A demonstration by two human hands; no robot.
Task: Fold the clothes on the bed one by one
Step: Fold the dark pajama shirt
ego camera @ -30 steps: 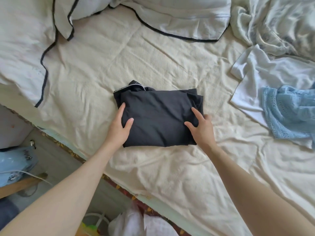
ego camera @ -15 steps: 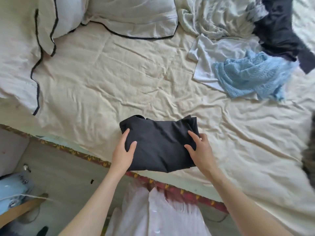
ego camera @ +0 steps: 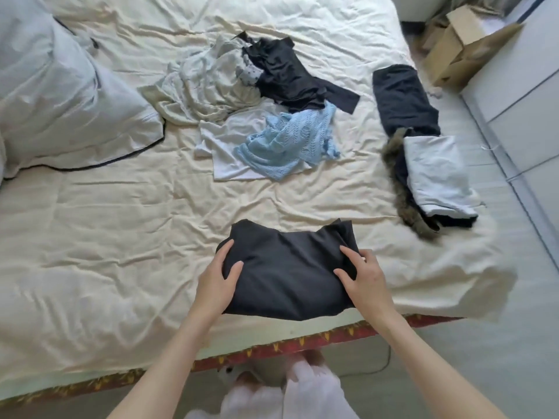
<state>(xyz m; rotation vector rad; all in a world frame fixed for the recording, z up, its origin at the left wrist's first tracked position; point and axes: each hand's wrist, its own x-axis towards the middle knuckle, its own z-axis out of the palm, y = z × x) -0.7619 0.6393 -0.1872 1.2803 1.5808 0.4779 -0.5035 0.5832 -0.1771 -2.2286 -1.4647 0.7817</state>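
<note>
Gripping the folded black garment at both ends, left hand and right hand, now carried rightward above the bed edge, nearer the folded stack; beyond, unfolded heap untouched.

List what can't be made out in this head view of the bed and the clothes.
- Folded black garment: underside and fingers hidden by cloth; left hand, right hand hold it.
- White garment: partly under blue knit.
- Pillow: cut by left edge.
</note>
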